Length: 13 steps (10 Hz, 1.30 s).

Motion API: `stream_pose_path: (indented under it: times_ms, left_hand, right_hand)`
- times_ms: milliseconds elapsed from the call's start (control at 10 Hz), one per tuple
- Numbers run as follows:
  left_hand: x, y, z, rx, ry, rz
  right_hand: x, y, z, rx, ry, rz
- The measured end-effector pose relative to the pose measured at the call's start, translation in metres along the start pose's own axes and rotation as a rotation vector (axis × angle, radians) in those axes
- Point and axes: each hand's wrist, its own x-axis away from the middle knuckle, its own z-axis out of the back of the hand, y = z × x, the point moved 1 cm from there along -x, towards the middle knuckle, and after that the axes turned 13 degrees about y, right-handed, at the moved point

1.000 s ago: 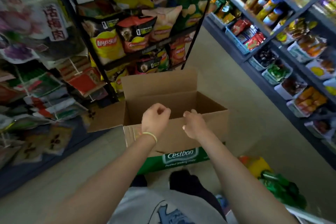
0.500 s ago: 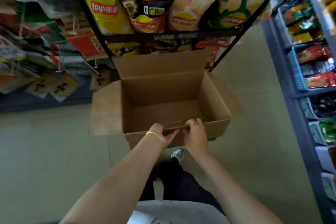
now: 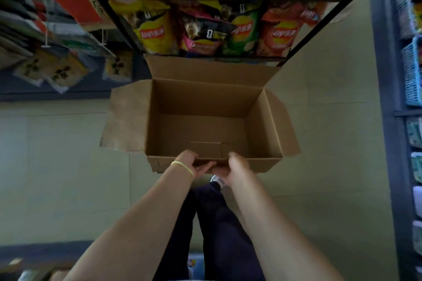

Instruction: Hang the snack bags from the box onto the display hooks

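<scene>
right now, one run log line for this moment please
box: open, no bags inside | left hand: grips near flap | right hand: grips near flap | chip bags: on rack behind

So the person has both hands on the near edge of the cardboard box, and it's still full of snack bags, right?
Not quite. Both hands, left and right, do hold the near edge of the cardboard box, but the head view shows it empty: only its bare brown floor, no snack bags.

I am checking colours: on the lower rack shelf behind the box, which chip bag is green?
The green chip bag, third from left, between the black-and-pink bag and orange bag.
</scene>
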Motion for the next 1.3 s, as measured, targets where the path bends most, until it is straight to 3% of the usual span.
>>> stream_pose_path:
  times_ms: [100, 300, 500, 700, 1000, 1200, 1300]
  left_hand:
    - [-0.044, 0.002, -0.01, -0.011, 0.009, -0.013]
    - [-0.17, 0.021, -0.034, 0.095, 0.053, -0.151]
    - [-0.296, 0.06, -0.065, 0.046, 0.121, -0.109]
    - [-0.381, 0.087, -0.088, -0.023, 0.056, -0.064]
    - [-0.379, 0.103, -0.098, 0.003, -0.096, -0.217]
    - [-0.285, 0.091, -0.083, -0.119, -0.135, -0.258]
    - [-0.212, 0.086, -0.068, -0.174, -0.128, -0.385]
  right_hand:
    - [-0.04, -0.006, -0.017, 0.035, -0.048, 0.058]
    - [-0.137, -0.013, -0.059, -0.075, 0.068, 0.054]
    - [-0.245, -0.016, -0.109, -0.078, 0.118, 0.113]
    - [-0.323, -0.025, -0.137, -0.035, 0.144, 0.026]
    - [-0.34, -0.034, -0.15, -0.104, 0.066, 0.133]
    - [-0.253, -0.036, -0.138, -0.025, -0.106, 0.17]
    - [-0.186, -0.041, -0.115, -0.062, -0.146, 0.208]
